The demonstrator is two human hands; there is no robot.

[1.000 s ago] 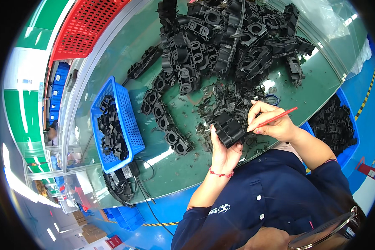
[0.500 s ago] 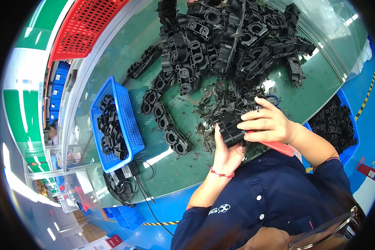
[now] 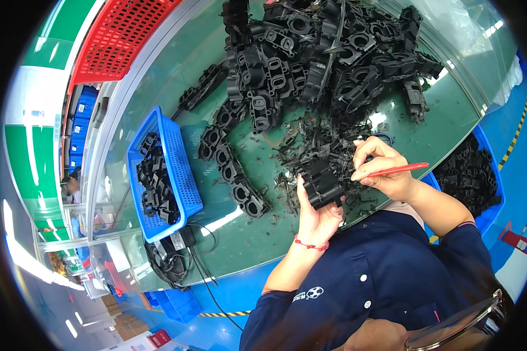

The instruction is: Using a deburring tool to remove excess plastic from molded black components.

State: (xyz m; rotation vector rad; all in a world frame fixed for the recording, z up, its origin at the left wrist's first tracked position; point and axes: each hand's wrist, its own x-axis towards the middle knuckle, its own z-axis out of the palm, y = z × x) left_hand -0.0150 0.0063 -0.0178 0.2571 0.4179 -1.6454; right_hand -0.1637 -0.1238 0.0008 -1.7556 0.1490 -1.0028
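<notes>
My left hand (image 3: 318, 225), with a red bracelet at its wrist, is closed around a black plastic moulded part (image 3: 324, 183). Thumb and fingers grip its lower end above the table's near edge. Pinched in my right hand (image 3: 386, 171) is a slim red-handled tool (image 3: 401, 169); its tip, too small to make out, points at the part's right side. A small gap separates the right fingers from the part. Black plastic scraps (image 3: 295, 143) lie just beyond both hands. A row of joined black moulded parts (image 3: 231, 169) rests to the left.
A large heap of black moulded parts (image 3: 310, 58) covers the far table (image 3: 240, 245). At left stands a blue basket (image 3: 184, 181) of small black parts, with cables (image 3: 202, 263) beside it. A blue bin (image 3: 492, 210) of black parts is at right, a red crate (image 3: 114, 47) at far left.
My right hand has drawn back from the part's top to its right. The red handle has swung up from slanting below the hand to nearly level. The left hand's grip stays.
</notes>
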